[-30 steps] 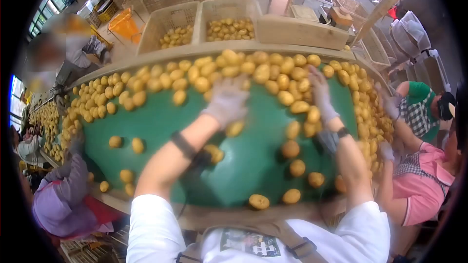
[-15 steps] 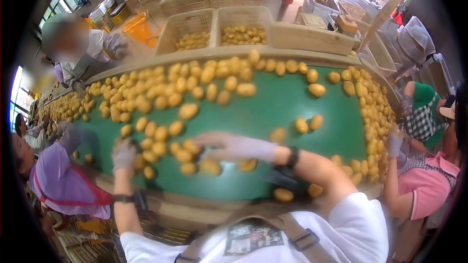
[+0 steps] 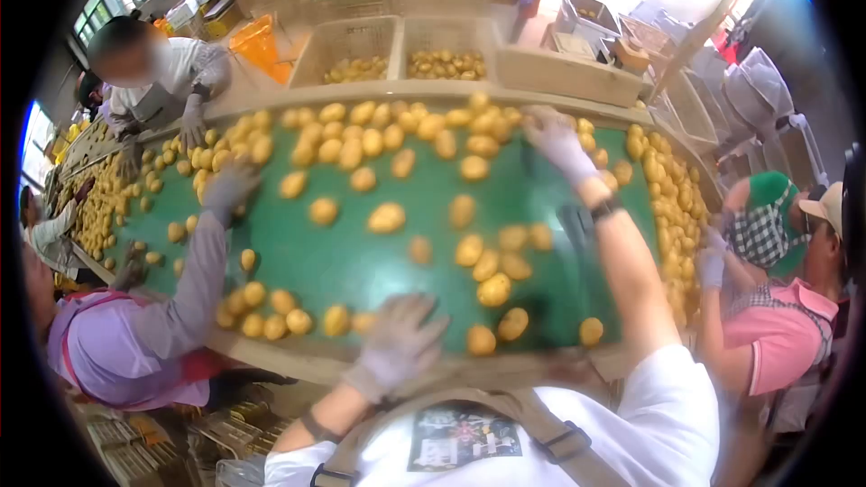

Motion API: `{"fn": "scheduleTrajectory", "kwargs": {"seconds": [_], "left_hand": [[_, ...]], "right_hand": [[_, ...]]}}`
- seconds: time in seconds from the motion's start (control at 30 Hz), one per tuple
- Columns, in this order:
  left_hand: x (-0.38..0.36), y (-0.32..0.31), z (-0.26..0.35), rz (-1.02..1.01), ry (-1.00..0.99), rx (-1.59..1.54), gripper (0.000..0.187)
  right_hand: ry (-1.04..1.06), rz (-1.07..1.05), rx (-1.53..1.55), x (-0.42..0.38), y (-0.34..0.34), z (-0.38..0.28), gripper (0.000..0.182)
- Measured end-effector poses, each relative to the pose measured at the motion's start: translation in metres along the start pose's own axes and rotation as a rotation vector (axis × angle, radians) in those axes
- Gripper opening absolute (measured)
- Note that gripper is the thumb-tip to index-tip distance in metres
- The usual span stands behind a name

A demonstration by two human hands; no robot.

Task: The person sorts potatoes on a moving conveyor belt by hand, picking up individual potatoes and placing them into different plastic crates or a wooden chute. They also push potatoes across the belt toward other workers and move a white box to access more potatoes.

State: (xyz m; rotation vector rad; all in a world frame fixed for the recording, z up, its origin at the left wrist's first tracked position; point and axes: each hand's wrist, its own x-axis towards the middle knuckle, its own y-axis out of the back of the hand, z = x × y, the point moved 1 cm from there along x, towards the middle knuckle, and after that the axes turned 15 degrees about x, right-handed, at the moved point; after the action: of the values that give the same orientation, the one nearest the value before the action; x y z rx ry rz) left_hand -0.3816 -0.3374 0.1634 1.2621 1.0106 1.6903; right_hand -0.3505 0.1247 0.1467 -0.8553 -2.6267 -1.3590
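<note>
Many yellow potatoes [image 3: 386,217] lie spread over a green belt [image 3: 361,261]. My left hand [image 3: 401,343], in a pale glove, is over the near edge of the belt, palm down, with its fingers spread and a potato just beyond its fingertips. At the far side my right hand [image 3: 557,144], also gloved, reaches out over the belt beside the far row of potatoes; its fingers are blurred, and whether they touch a potato is unclear. Between my hands sits a loose group of potatoes [image 3: 494,289].
At the left, a co-worker in purple [image 3: 117,343] reaches a gloved hand over the belt. Another leans in from the far left side. Crates with potatoes [image 3: 352,50] stand behind the far rim. A person in pink [image 3: 785,334] works at the right, beside piled potatoes [image 3: 672,189].
My right hand has moved away from me and right to the far side. My left hand has moved right and nearer to me. The left co-worker's arm now reaches over the belt, and potatoes have shifted.
</note>
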Motion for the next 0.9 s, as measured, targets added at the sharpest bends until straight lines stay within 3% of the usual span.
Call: {"fn": "scheduleTrajectory", "kwargs": {"seconds": [0.07,0.17,0.23,0.3,0.33,0.4,0.47,0.5,0.57,0.6,0.63,0.67,0.7,0.73,0.8,0.83,0.87,0.9], "left_hand": [[-0.009,-0.027,0.011,-0.150,0.014,-0.042,0.022],[-0.028,0.007,-0.037,-0.355,0.271,0.032,0.015],[-0.070,0.000,-0.082,-0.153,0.474,0.211,0.012],[-0.090,0.010,-0.101,-0.365,0.799,0.257,0.018],[-0.091,0.014,-0.099,-0.312,0.862,0.203,0.020],[-0.086,0.030,-0.092,-0.204,0.973,0.093,0.025],[-0.059,0.050,-0.067,-0.057,0.765,-0.033,0.030],[-0.048,0.050,-0.052,0.016,0.661,-0.100,0.033],[-0.038,0.028,-0.024,0.069,0.869,-1.000,0.046],[-0.020,0.021,-0.006,0.148,0.883,-1.414,0.050],[-0.002,0.018,0.009,0.227,0.873,-1.830,0.054],[0.009,0.011,0.014,0.163,0.890,-2.006,0.054],[0.017,0.003,0.017,0.089,0.907,-2.179,0.054],[0.017,-0.003,0.018,0.010,0.926,-2.349,0.054],[-0.007,-0.007,0.003,-0.102,0.894,-2.451,0.047],[-0.022,-0.006,-0.003,-0.151,0.873,-2.502,0.045],[-0.045,0.010,0.000,-0.017,0.953,-2.233,0.040],[-0.069,0.027,0.004,0.068,1.048,-1.935,0.037]], "right_hand": [[-0.111,-0.034,-0.183,0.042,-0.008,0.047,0.035],[-0.291,-0.083,-0.250,0.058,-0.012,0.018,0.043],[-0.283,-0.124,-0.255,0.052,-0.020,0.013,0.045],[-0.214,-0.148,-0.134,0.040,-0.029,0.034,0.044],[-0.239,-0.197,-0.104,0.033,-0.032,0.029,0.041],[-0.172,-0.026,-0.122,-0.004,-0.045,0.022,0.035],[-0.113,0.047,-0.148,-0.036,-0.048,0.009,0.032],[-0.124,0.040,0.027,-0.048,-0.049,0.005,0.033],[-0.141,0.032,0.374,-0.070,-0.049,-0.007,0.035],[-0.325,-0.085,0.579,-0.079,-0.036,-0.062,0.040],[-0.218,-0.168,0.606,-0.091,-0.038,-0.102,0.045],[-0.113,-0.252,0.641,-0.104,-0.039,-0.143,0.050],[0.277,-0.294,0.482,-0.118,-0.046,-0.159,0.054],[0.292,-0.336,0.477,-0.128,-0.044,-0.178,0.056],[0.328,-0.421,0.466,-0.139,-0.030,-0.216,0.058],[0.303,-0.355,0.396,-0.142,-0.030,-0.196,0.059],[0.280,-0.291,0.326,-0.147,-0.025,-0.167,0.060],[0.031,-0.180,0.415,-0.157,-0.009,-0.145,0.058]]}}
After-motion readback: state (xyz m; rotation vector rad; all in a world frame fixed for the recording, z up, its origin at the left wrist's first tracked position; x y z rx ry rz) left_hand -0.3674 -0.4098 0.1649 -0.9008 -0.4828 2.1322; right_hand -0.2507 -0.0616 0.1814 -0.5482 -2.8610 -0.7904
